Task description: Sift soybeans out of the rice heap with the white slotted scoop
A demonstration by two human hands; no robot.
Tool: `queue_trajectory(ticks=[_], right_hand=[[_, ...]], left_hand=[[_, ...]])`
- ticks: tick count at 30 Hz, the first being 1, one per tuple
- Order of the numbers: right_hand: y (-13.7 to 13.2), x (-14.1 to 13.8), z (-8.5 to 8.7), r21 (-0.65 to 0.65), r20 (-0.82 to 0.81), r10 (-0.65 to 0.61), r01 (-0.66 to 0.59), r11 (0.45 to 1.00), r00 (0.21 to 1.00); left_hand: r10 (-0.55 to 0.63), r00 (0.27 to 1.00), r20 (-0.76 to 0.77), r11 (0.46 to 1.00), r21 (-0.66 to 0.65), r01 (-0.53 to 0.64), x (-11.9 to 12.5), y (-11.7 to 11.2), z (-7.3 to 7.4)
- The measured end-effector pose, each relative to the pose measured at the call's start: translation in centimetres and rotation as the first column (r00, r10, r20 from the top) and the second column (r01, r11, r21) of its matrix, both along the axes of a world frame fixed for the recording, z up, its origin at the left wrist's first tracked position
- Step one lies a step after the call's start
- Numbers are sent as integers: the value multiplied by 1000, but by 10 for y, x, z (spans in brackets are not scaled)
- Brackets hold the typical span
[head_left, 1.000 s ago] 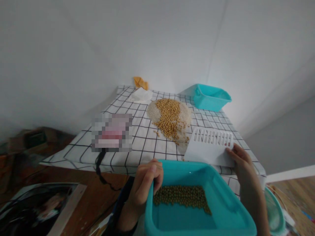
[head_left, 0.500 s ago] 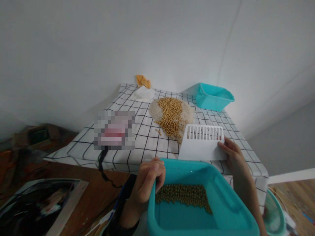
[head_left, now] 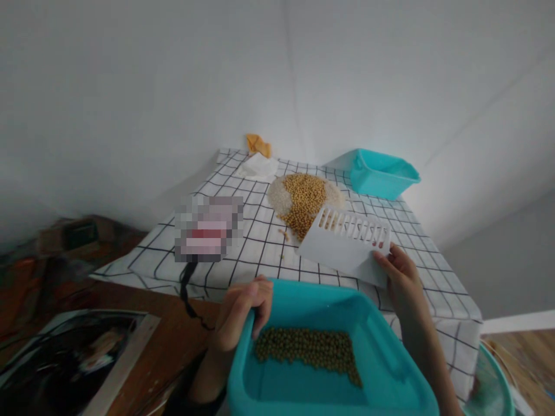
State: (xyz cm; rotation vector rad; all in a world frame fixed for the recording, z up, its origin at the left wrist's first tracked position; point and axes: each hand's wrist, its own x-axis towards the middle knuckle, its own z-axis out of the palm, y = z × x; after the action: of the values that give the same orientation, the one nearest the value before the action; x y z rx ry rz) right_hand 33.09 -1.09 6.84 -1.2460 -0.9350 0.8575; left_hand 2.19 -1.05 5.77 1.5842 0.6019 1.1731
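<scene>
Your left hand [head_left: 246,307] holds the near blue tub [head_left: 299,386] by its rim, with green beans [head_left: 307,348] inside. Another blue tub [head_left: 378,182] sits back right. Yellow beans [head_left: 304,193] and pale grains [head_left: 278,197] lie on the checked cloth [head_left: 255,249]. Your right hand [head_left: 401,271] pinches the white scraper [head_left: 332,251] by their near edge; it slants now, but was straighter before.

Head view — forward and down, across the table [head_left: 255,251]

The near tub [head_left: 385,352] is crowding the front, the white scraper [head_left: 336,251] is screening the bean pile [head_left: 306,196] at near right, checked cloth [head_left: 254,245] is offering a lane leftward!
</scene>
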Motion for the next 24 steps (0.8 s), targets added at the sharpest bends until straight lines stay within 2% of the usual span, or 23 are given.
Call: queue_trajectory(ticks=[2,4,6,9,13,18,21,24], right_hand=[[1,-9,-1,11,-3,54,-54,999,999],[3,-18,-1,19,2,73,-73,997,997],[6,-25,-1,18,8,63,-63,998,998],[10,-35,3,33,18,70,-70,997,997],[14,-46,6,73,43,152,-155,985,987],[12,-46,1,36,-15,245,-245,969,969],[10,-45,-1,30,-52,237,-236,971,970],[11,-47,1,38,-64,177,-175,984,982]], left_hand=[[-20,1000,4,999,-29,21,-16,5,0],[-91,996,20,995,-47,91,-31,9,1],[-51,997,53,996,-65,54,-43,11,1],[-58,997,51,996,-67,62,-55,12,0],[-41,995,92,998,-41,45,-59,13,0],[-47,996,69,999,-20,49,-59,14,1],[-72,996,55,997,-16,73,-59,15,1],[-78,994,70,997,-22,80,-60,16,-1]])
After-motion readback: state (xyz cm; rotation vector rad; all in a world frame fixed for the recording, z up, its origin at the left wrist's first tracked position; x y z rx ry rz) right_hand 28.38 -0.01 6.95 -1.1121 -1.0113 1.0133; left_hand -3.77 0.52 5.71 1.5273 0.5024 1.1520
